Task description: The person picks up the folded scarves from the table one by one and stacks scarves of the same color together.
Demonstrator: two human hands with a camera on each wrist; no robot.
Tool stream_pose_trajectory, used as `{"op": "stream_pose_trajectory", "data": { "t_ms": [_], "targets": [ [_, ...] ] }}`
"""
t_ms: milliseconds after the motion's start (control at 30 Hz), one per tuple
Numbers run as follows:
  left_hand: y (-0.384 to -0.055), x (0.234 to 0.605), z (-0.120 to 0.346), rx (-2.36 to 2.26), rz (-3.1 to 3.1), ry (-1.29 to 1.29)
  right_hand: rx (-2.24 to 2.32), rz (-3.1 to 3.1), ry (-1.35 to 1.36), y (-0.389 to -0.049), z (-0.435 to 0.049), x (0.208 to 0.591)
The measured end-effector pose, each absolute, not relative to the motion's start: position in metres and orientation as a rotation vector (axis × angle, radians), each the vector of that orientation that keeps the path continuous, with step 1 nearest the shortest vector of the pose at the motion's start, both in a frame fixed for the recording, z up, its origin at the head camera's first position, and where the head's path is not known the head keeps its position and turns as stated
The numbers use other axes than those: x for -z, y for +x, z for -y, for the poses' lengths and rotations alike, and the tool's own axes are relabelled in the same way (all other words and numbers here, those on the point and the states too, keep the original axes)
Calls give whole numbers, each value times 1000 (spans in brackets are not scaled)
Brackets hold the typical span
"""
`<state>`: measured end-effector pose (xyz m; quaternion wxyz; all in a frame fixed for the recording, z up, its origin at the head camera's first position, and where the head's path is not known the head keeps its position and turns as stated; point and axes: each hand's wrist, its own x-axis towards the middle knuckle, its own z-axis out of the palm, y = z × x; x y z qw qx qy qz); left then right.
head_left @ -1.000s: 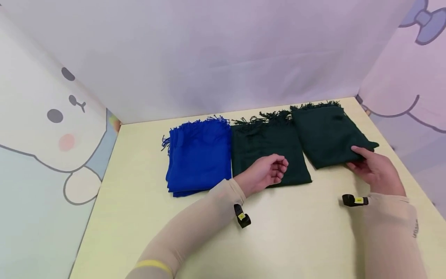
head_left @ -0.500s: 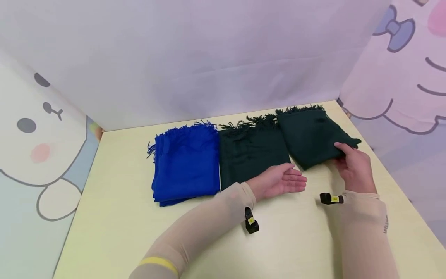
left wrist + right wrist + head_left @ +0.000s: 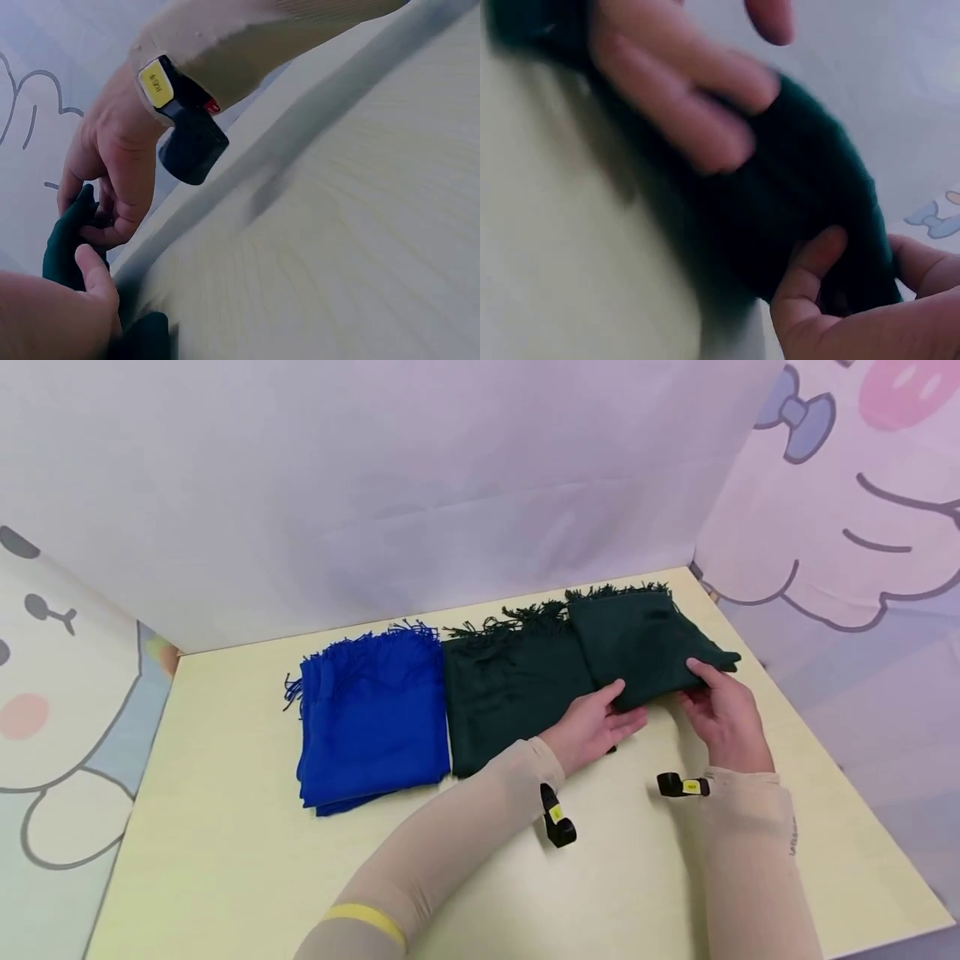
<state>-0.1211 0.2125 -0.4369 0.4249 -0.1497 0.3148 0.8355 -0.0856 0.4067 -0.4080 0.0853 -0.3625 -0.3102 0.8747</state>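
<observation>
The left hand (image 3: 588, 731) has crossed from the flat dark-green fringed cloth (image 3: 517, 693) in the middle to the folded dark-green fringed cloth (image 3: 626, 647) at the row's right end; its fingers are nearly straight, the thumb at the near left corner, though I can't tell if it grips; the right hand (image 3: 731, 718) pinches the near right corner, thumb on top; so that raised near edge, I'd judge, now has two-handed control

2 beige sleeves (image 3: 450, 831) carry black, yellow-labelled wrist cameras (image 3: 559, 832).
</observation>
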Motion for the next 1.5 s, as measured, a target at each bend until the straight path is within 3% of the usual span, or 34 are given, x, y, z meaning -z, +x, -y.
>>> {"op": "stream_pose_trajectory", "data": {
  "t_ms": [367,833,1033,1267,1500],
  "targets": [
    [-126,435,-216,-2098,-785,-447,-2871,655,-1039,-66,-406,429],
    [-127,431,-219,-2123,-677,-435,-3141,794,-882,-63,-395,439],
    [-129,425,-220,-2141,-672,-431,-2992,509,-942,-73,-395,427],
    [-130,431,-216,-2089,-765,-424,-2722,950,-909,-74,-396,421],
    [-128,437,-216,-2013,-864,-416,-2718,985,-799,-69,-400,424]
  ]
}}
